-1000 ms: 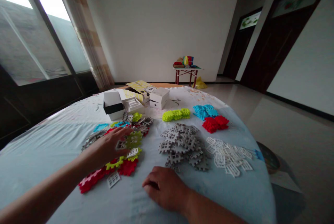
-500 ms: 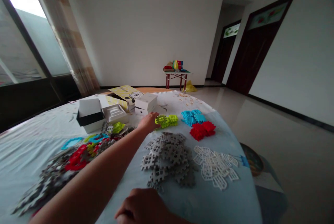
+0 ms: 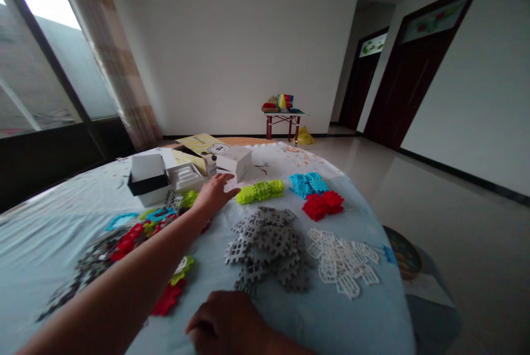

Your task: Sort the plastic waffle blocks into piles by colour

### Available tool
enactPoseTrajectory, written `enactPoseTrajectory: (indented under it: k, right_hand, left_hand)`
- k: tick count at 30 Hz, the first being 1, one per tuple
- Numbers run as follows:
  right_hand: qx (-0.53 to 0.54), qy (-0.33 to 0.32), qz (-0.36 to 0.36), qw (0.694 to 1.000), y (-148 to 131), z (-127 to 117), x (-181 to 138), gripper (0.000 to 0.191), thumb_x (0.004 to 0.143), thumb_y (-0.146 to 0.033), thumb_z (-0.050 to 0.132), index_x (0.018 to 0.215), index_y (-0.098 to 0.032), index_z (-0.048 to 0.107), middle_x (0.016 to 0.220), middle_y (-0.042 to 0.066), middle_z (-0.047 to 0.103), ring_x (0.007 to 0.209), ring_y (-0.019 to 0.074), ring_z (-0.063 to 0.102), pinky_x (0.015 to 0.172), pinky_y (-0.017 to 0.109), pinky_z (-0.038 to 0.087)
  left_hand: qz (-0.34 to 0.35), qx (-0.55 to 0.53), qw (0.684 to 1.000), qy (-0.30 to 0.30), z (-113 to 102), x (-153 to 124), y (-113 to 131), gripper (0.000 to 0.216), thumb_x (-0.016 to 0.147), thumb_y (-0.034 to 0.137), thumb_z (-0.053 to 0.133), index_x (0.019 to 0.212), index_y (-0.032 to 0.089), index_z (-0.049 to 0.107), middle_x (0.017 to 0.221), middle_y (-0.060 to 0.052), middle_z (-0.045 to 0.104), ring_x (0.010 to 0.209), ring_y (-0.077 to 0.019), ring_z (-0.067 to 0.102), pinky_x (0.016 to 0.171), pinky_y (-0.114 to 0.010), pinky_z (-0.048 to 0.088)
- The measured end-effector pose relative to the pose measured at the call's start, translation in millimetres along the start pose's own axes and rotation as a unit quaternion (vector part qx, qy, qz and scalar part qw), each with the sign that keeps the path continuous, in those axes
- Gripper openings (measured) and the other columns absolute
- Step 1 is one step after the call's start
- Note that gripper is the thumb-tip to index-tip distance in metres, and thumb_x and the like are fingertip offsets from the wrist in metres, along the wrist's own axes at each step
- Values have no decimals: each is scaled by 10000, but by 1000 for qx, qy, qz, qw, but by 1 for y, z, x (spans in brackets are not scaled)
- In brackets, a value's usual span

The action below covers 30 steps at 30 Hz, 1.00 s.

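Observation:
My left hand [image 3: 214, 196] reaches far over the table, fingers apart and nothing visible in it. Its thumb tip is close beside the left end of a row of lime-green plastic interlocking building pieces [image 3: 260, 191]. Near the front, my right hand [image 3: 227, 319] rests on the cloth in a loose fist, with nothing visible in its curl. Beyond it lies a heap of grey interlocking pieces [image 3: 269, 244]. Under and beside my left forearm spreads a mixed pile of grey, red, blue and green pieces [image 3: 130, 240], partly hidden by the arm. A few red pieces [image 3: 169, 297] lie by the forearm.
Blue pieces [image 3: 308, 184], red pieces [image 3: 323, 205] and white window-like frames [image 3: 343, 261] lie in groups on the right. White boxes [image 3: 234, 162] and a yellow printed box [image 3: 205, 145] stand at the back. The round table's edge [image 3: 372, 208] curves down the right side.
My left hand has drawn back left from the green pieces, and its fingers are now off them. The green row shows longer at its left end. My right hand stays nearly still.

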State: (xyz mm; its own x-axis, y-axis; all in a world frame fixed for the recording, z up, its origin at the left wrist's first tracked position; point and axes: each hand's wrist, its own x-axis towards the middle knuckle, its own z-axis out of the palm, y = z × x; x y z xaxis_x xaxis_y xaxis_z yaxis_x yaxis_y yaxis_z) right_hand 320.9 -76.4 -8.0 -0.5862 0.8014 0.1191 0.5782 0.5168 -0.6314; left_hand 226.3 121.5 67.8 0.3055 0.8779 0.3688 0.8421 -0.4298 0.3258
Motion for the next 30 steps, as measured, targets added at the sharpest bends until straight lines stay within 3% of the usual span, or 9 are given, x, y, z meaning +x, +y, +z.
enactPoseTrajectory:
  k: [7, 10, 13, 18, 23, 26, 30]
  right_hand:
    - [58, 53, -15, 997, -4, -1, -7, 215, 786, -223, 493, 893, -194, 678, 839, 31, 665, 794, 119, 603, 727, 185, 418]
    - [60, 57, -16, 996, -5, 0, -8, 197, 795, -217, 496, 869, -189, 676, 828, 31, 659, 789, 119, 599, 719, 188, 413]
    - [57, 59, -15, 997, -7, -1, -10, 187, 798, -209, 497, 851, -190, 675, 811, 26, 653, 769, 114, 596, 699, 184, 411]
    - [55, 60, -17, 996, -8, -2, -9, 185, 805, -207, 494, 845, -193, 675, 813, 22, 654, 774, 110, 593, 704, 180, 408]
    - [49, 58, -12, 997, -8, -2, -11, 194, 812, -216, 487, 861, -200, 674, 817, 24, 648, 774, 112, 592, 698, 183, 409]
    - [43, 60, -11, 997, -7, -1, -11, 199, 812, -223, 486, 871, -207, 675, 820, 21, 650, 773, 113, 593, 705, 186, 410]
    - [38, 62, -13, 997, -6, 1, -9, 194, 799, -226, 498, 864, -197, 679, 798, 24, 653, 765, 115, 593, 698, 181, 409]
  left_hand:
    - [-56, -4, 998, 3, -67, -105, -58, 409, 762, 531, 440, 895, 197, 635, 915, -44, 651, 792, -179, 590, 744, -280, 444]
    - [-70, -8, 997, -28, -83, -143, -79, 404, 771, 525, 435, 896, 203, 646, 863, -32, 662, 743, -169, 588, 700, -271, 445]
    - [-39, 6, 996, -84, -91, -168, -87, 406, 761, 523, 465, 938, 208, 650, 893, -46, 657, 784, -175, 585, 720, -272, 445]
    - [26, 60, 984, -168, -97, -184, -79, 457, 716, 509, 544, 1091, 254, 598, 1089, -69, 601, 989, -223, 537, 874, -334, 408]
    - [-9, 119, 972, -200, -97, -187, -76, 560, 659, 396, 629, 1194, 267, 523, 1206, -88, 541, 1132, -300, 456, 977, -469, 316]
    - [-25, 126, 973, -190, -95, -187, -81, 563, 670, 427, 603, 1198, 249, 523, 1205, -103, 545, 1143, -316, 454, 985, -482, 310]
    - [-32, 80, 985, -148, -92, -181, -80, 648, 688, 546, 538, 1245, 221, 470, 1246, -118, 510, 1118, -294, 482, 954, -411, 376]
